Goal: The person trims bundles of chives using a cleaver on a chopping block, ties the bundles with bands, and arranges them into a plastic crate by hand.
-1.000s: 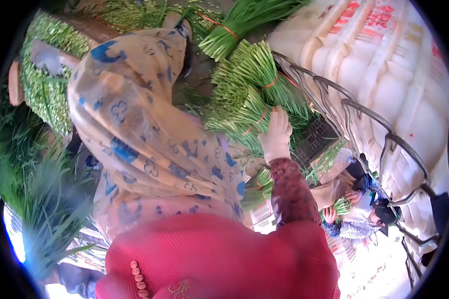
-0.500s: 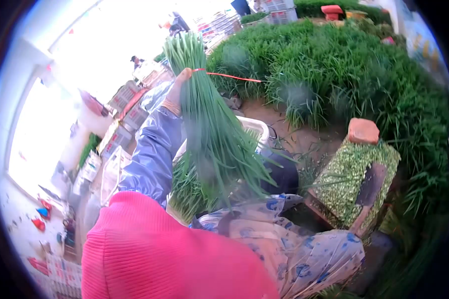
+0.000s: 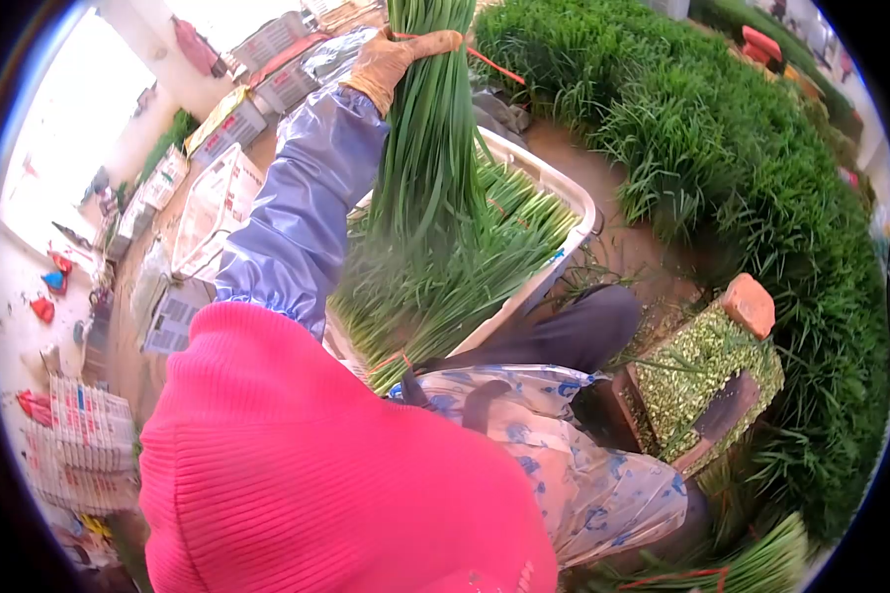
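My left hand (image 3: 391, 71), in a tan glove, is closed around a large bundle of garlic chives (image 3: 427, 148), its thumb pointing right across the stems. A red tie (image 3: 494, 65) circles the bundle, with a loose end sticking out to the right. The bundle's top is cut off by the frame edge. Its long leaves hang down over a white crate (image 3: 585, 203), where more tied chives (image 3: 529, 212) lie. I cannot tell whether the hanging leaf tips touch them. My right hand is out of view.
Right of my knee, a block covered in chopped green bits (image 3: 667, 371) carries a knife (image 3: 730, 403) and a brick (image 3: 750, 304). Loose chives (image 3: 682, 128) are heaped along the right. A tied bundle (image 3: 761, 563) lies at bottom right. Crates (image 3: 229, 127) line the left.
The view has tipped downward, bringing the crate's contents into sight. The held bundle now sits higher in the frame and hangs straighter over the crate. My left hand keeps its hold.
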Demonstrator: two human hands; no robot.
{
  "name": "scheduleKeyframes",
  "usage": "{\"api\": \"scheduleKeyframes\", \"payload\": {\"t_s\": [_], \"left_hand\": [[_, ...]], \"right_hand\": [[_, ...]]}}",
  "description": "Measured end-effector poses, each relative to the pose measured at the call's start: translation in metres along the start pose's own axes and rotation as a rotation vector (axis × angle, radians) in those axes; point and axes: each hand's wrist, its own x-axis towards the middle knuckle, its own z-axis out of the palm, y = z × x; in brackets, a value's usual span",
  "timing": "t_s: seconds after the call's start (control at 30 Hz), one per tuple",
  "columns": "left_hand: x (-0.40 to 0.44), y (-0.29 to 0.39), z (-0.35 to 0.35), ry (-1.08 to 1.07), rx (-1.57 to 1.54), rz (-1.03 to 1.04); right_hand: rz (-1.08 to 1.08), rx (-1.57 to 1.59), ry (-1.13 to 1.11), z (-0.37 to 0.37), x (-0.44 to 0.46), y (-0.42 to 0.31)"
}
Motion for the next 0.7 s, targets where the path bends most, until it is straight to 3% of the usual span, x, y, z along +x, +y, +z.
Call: {"api": "scheduleKeyframes", "payload": {"t_s": [0.03, 0.1, 0.13, 0.2, 0.23, 0.3, 0.33, 0.37, 0.4, 0.43, 0.47, 0.5, 0.53, 0.57, 0.6, 0.63, 0.67, 0.7], "left_hand": [[0.022, -0.01, -0.027, 0.014, -0.007, -0.006], [0.07, -0.055, -0.092, 0.193, 0.961, 0.59], [0.049, -0.045, -0.087, 0.19, 0.954, 0.564], [-0.01, 0.021, -0.065, 0.074, 0.008, 0.211], [-0.022, 0.032, -0.067, 0.164, 0.01, 0.28], [-0.035, 0.028, -0.097, 0.091, 0.189, 0.226], [-0.034, 0.008, -0.125, 0.081, 0.783, 0.633], [-0.023, -0.008, -0.145, 0.111, 1.392, 1.041], [-0.037, 0.001, -0.127, 0.038, 1.23, 1.224], [-0.054, 0.004, -0.099, -0.1, 0.573, 0.683], [-0.071, 0.007, -0.07, 0.045, -0.257, 0.305], [-0.074, -0.011, -0.062, 0.02, -0.246, 0.338], [-0.083, -0.024, -0.048, 0.128, -0.23, 0.253], [-0.095, -0.009, -0.03, 0.091, -0.281, 0.139], [-0.091, -0.037, -0.016, 0.154, -0.326, 0.22], [-0.099, -0.037, 0.002, 0.165, -0.546, 0.122], [-0.09, -0.074, 0.019, 0.179, -0.707, 0.188], [-0.101, -0.065, 0.032, 0.184, -0.773, 0.128]], "right_hand": [[-0.121, 0.058, 0.047, 0.003, 0.02, -0.013], [-0.226, 0.162, -0.004, 0.005, 0.058, -0.041], [-0.302, 0.275, -0.061, 0.006, 0.075, -0.058], [-0.453, 0.509, -0.183, 0.011, 0.101, -0.102], [-0.527, 0.63, -0.249, 0.014, 0.108, -0.128], [-0.863, 0.656, -0.174, 0.032, 0.112, -0.193], [-0.826, 0.564, 0.091, 0.05, 0.096, -0.225], [-0.74, 0.625, 0.038, 0.05, 0.072, -0.264], [-0.649, 0.688, -0.01, 0.052, 0.049, -0.303], [-0.557, 0.751, -0.052, 0.054, 0.025, -0.342], [-0.671, 0.869, -0.14, 0.056, 0.012, -0.371], [-0.716, 1.012, -0.23, 0.073, -0.003, -0.395], [-0.752, 1.152, -0.329, 0.09, -0.018, -0.42], [-0.837, 1.159, -0.225, 0.112, -0.036, -0.441], [-0.884, 1.105, -0.226, 0.12, -0.053, -0.46], [-0.932, 1.047, -0.236, 0.125, -0.067, -0.477], [-0.998, 0.994, -0.268, 0.13, -0.078, -0.491], [-1.064, 0.94, -0.3, 0.135, -0.086, -0.496]]}}
